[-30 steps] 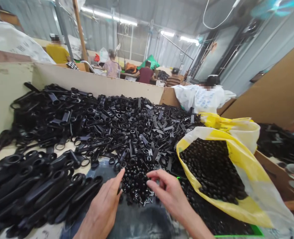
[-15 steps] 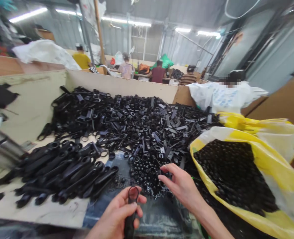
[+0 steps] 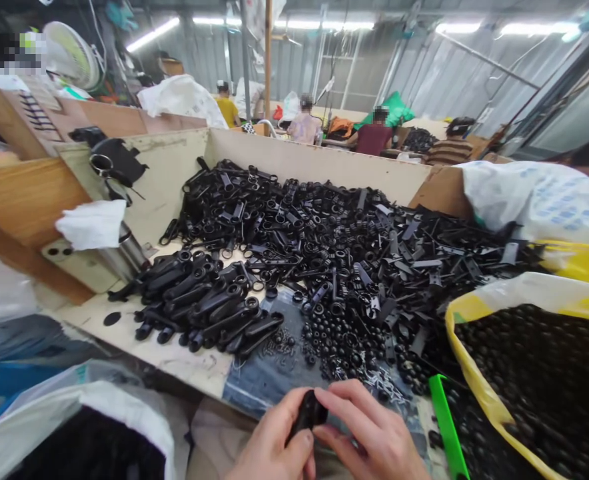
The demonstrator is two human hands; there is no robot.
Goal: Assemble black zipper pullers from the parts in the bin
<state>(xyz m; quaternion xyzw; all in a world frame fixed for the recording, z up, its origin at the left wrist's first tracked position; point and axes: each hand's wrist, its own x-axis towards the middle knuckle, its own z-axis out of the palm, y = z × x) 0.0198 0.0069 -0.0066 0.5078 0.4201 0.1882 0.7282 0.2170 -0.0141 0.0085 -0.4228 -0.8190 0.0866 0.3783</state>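
My left hand and my right hand meet at the bottom middle of the view, both closed on one black plastic handle piece. Just beyond them lies a patch of small black round parts and tiny metal bits on a dark cloth. A neat stack of long black handle pieces lies to the left of that. A big heap of mixed black plastic parts fills the bench behind.
A yellow bag full of small black parts stands at right, with a green plastic edge beside it. A metal flask with white cloth and a phone lean at left. Bags sit lower left. Several people work at far benches.
My left hand picked up a black handle piece and drew it toward me; my right hand left the small parts and joined it. The view swung left and down.
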